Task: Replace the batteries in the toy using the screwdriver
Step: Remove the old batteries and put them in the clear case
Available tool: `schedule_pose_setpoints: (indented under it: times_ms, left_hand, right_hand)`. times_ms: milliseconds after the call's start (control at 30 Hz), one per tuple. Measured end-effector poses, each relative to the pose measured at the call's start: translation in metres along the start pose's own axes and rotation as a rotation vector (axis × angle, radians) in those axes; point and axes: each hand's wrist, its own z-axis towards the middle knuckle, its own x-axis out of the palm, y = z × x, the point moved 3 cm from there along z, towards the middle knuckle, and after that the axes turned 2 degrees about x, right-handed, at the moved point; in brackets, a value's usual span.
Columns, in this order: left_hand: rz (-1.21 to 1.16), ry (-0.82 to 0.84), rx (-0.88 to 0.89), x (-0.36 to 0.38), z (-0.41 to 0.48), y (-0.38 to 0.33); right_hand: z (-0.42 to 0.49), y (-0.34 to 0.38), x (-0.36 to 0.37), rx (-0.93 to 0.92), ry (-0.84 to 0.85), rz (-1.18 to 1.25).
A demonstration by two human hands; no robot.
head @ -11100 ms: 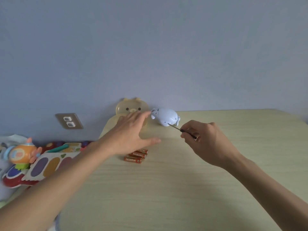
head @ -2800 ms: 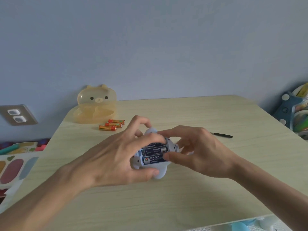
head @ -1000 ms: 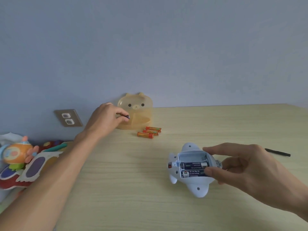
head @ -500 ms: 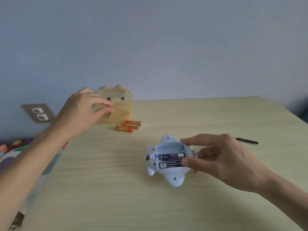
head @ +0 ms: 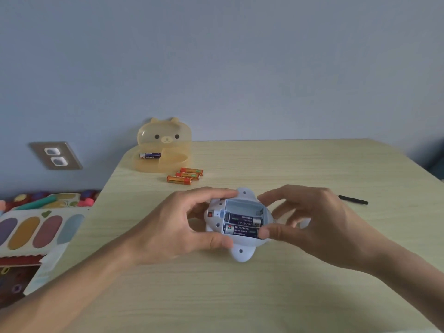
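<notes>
The pale blue toy (head: 241, 251) lies belly up on the table (head: 264, 296), its battery bay open. Two dark batteries (head: 242, 224) fill the lower slots; the top slot is bare. My left hand (head: 177, 227) grips the toy's left side. My right hand (head: 312, 222) holds its right side, thumb on the lowest battery. Three orange batteries (head: 185, 175) lie further back. One dark battery (head: 150, 155) rests in the yellow bear-shaped box (head: 163, 150). The black screwdriver (head: 353, 200) lies to the right.
The table's left edge runs close to my left forearm. Beyond it are colourful toys and a paint-palette board (head: 36, 229) on the floor. A wall socket (head: 55, 155) sits on the wall at the left.
My left hand has come back from the bear box, leaving a dark battery in it, and now grips the toy. The right hand has kept its hold on the toy.
</notes>
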Motion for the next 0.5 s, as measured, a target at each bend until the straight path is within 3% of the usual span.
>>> schedule_pose_setpoints:
  times_ms: [67,167,500]
  left_hand:
    - [-0.028,-0.012,0.000,0.000,0.000,-0.002]
    - [-0.045,-0.006,0.003,0.000,0.000,-0.003]
    - [-0.093,0.038,0.039,-0.001,0.001,-0.006]
  right_hand:
    - [0.001,0.007,-0.003,-0.144,0.011,-0.200]
    - [0.004,0.016,0.004,-0.306,0.169,-0.421]
    - [0.017,0.026,0.013,-0.417,0.262,-0.648]
